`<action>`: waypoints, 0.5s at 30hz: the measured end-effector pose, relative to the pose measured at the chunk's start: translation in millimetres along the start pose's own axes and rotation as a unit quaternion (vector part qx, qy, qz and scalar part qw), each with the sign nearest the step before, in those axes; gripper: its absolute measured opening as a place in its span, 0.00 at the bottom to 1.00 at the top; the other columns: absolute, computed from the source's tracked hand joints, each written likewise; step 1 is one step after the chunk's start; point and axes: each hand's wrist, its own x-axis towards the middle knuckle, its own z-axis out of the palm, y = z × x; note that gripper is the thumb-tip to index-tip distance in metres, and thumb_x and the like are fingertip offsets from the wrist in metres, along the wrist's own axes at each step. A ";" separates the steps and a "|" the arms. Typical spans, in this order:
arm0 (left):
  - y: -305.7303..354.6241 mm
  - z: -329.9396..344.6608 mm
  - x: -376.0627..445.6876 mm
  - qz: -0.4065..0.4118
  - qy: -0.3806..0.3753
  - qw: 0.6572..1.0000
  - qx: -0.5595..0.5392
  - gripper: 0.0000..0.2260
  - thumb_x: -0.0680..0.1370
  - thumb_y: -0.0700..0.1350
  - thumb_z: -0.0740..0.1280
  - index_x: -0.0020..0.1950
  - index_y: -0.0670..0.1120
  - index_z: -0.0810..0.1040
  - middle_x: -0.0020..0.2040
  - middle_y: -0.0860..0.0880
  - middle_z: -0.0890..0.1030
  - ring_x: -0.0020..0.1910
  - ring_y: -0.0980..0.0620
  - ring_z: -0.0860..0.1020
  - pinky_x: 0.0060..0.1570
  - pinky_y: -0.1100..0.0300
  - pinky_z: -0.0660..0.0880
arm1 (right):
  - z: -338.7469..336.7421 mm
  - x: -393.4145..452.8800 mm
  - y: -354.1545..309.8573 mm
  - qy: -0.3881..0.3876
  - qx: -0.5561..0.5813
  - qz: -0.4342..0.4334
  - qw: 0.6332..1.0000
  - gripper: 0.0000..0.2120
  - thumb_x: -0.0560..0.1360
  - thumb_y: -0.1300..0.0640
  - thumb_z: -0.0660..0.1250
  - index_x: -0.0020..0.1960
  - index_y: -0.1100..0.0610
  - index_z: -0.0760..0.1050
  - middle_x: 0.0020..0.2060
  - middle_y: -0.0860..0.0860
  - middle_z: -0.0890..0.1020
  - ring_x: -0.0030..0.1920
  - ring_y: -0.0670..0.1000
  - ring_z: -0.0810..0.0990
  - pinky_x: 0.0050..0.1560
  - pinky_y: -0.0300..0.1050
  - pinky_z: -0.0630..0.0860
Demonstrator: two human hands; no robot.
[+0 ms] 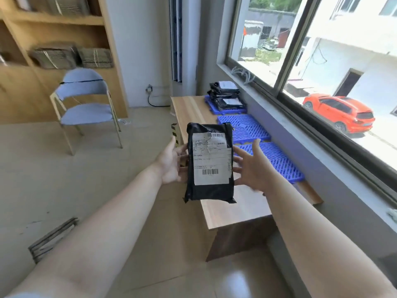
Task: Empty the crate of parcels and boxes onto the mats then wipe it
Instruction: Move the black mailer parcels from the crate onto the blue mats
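At centre frame, nearest you, your left hand point(171, 162) grips the left edge of a black parcel point(209, 162), its fingers tucked behind the wrap. You hold the parcel upright, white shipping label toward you, above the near end of the wooden bench point(193, 108). Your right hand point(252, 168) sits at the parcel's right edge with fingers spread and straight; whether the fingertips actually touch the wrap is hard to tell. Just beyond, right of centre, three blue mats point(247, 127) lie in a row along the bench under the window point(311, 50). On the farthest mat rests a stack of black parcels point(225, 93). At the left of the frame stands a blue chair point(83, 104) before wooden shelves point(53, 29).
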 end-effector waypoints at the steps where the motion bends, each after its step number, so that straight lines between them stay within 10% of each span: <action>1: 18.2 -21.4 5.2 0.009 0.005 1.000 -0.004 0.31 0.78 0.72 0.46 0.58 0.55 0.80 0.53 0.48 0.76 0.51 0.45 0.74 0.59 0.41 0.69 | 18.5 20.9 -10.6 -0.016 -0.011 0.000 1.000 0.44 0.71 0.22 0.39 0.71 0.46 0.72 0.67 0.53 0.77 0.67 0.60 0.74 0.61 0.76 0.68; 15: 200.9 -232.2 118.9 0.022 0.028 0.999 -0.028 0.34 0.76 0.74 0.45 0.63 0.58 0.80 0.56 0.46 0.77 0.56 0.45 0.75 0.56 0.40 0.71 | 165.5 286.5 -96.5 -0.048 0.003 -0.016 0.999 0.46 0.69 0.20 0.39 0.74 0.46 0.68 0.67 0.58 0.76 0.67 0.63 0.73 0.60 0.75 0.69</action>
